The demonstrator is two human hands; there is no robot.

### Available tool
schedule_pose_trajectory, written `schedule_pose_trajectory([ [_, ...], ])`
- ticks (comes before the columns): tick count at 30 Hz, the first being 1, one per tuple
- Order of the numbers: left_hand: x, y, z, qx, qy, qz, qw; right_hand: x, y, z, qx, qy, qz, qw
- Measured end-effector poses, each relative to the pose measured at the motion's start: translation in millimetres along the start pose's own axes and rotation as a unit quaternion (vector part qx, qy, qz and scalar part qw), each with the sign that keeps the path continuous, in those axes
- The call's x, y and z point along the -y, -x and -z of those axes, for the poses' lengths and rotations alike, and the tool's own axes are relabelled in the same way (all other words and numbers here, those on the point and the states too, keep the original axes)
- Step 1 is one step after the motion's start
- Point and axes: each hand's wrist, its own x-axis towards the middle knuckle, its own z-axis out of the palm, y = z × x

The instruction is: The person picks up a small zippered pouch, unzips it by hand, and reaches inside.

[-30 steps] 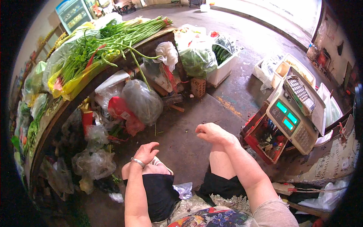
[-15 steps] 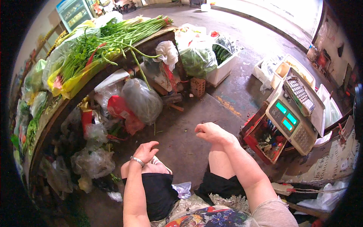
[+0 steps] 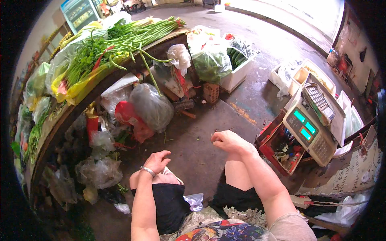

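My left hand [image 3: 157, 161] lies over my left knee, a metal band round its wrist. Its thumb and fingers reach out loosely toward the right, with nothing in them. Over my right knee rests my right hand [image 3: 228, 141]. Its fingers bend gently and hang apart from any object. Bare floor separates the two hands. Nearest to the left hand are a red plastic bag [image 3: 129, 115] and a stuffed grey plastic bag [image 3: 152, 107] below the stall. To the right of my right hand stands a digital scale [image 3: 311, 130] with three lit green displays.
Long beans [image 3: 146, 35] and leafy greens [image 3: 86, 60] cover the curved stall table at the left. A white crate [image 3: 241, 74] of dark green vegetables stands ahead. Under the scale is a red box [image 3: 283, 150] of small things. Crumpled clear bags [image 3: 98, 172] pile at lower left.
My right hand has shifted very slightly to the right on the knee. The left hand stays nearly where it was, and the things around have not moved.
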Motion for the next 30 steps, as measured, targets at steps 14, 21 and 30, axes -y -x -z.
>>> schedule_pose_trajectory([
  [14,-5,0,4,0.021,0.016,0.018,0.999,2,10,9,-0.008,-0.005,-0.034,0.999],
  [21,-5,-1,3,-0.004,-0.013,-0.015,1.0,1,12,15,-0.016,-0.019,-0.049,0.999],
  [30,-2,-2,0,-0.015,-0.017,-0.044,0.999,-13,20,22,-0.033,0.01,-0.039,0.999],
])
